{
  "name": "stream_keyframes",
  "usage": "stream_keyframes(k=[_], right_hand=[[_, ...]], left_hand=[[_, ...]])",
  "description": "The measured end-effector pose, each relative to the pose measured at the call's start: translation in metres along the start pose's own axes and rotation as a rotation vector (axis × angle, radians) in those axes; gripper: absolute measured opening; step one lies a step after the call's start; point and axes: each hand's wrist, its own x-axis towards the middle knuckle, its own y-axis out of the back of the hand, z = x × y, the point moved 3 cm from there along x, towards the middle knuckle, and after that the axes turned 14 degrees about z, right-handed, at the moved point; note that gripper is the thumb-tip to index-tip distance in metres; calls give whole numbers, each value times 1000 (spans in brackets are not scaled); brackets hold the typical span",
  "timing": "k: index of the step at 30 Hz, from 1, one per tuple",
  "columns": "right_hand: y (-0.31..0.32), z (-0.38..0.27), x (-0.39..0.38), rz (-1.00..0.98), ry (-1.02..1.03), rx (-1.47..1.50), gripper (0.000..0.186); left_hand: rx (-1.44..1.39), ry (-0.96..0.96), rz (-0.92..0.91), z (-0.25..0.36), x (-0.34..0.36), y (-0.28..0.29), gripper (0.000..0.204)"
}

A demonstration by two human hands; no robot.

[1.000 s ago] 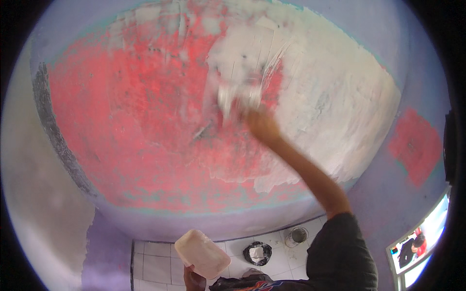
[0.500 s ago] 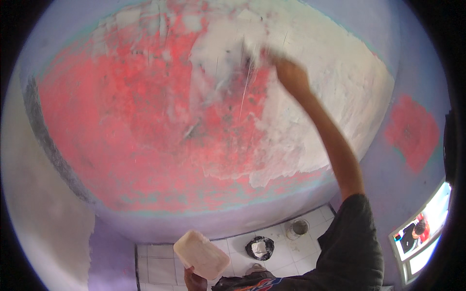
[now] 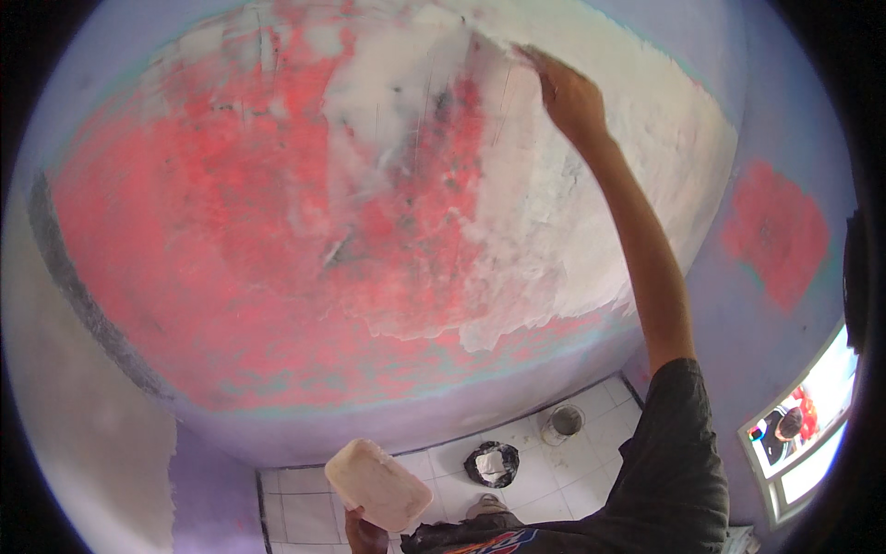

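My right hand point(image 3: 568, 97) is raised high against the wall point(image 3: 221, 212), gripping a spreading blade point(image 3: 498, 42) that shows as a thin edge on the white filler near the top. The wall is patchy red and pink, with a rough white coat over its upper middle and right, streaked above and left of the hand. At the bottom, my left hand point(image 3: 363, 524) is closed on the near corner of a pale, shallow rectangular plastic tub point(image 3: 378, 482), held out level above the floor.
White floor tiles point(image 3: 300, 517) hold a black bag with white material point(image 3: 491, 462) and a bucket point(image 3: 562, 425). The right side wall point(image 3: 701, 305) has a red patch point(image 3: 775, 235) and a window point(image 3: 812, 406) with a person point(image 3: 780, 434) beyond. A pale side wall point(image 3: 83, 397) stands left.
My right hand has moved up and to the right, from mid-wall to near the top of the white coat. The left hand and tub have shifted slightly left.
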Motion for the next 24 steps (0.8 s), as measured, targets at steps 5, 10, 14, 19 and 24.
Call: stream_keyframes(k=[5,10,14,19,24], right_hand=[[0,-19,-121,-303,-42,68,48],[35,-91,-277,-339,27,307,54],[10,-63,-139,-201,-15,124,46],[-18,-21,58,98,57,55,31],[-48,-69,-46,-246,162,-85,34]], left_hand=[[-26,-80,31,-7,-17,-6,62],[32,-207,-97,-26,-3,20,41],[131,-395,-134,-24,10,29,29],[308,-590,-209,-22,27,25,36],[-147,-73,-28,-6,2,-9,57]])
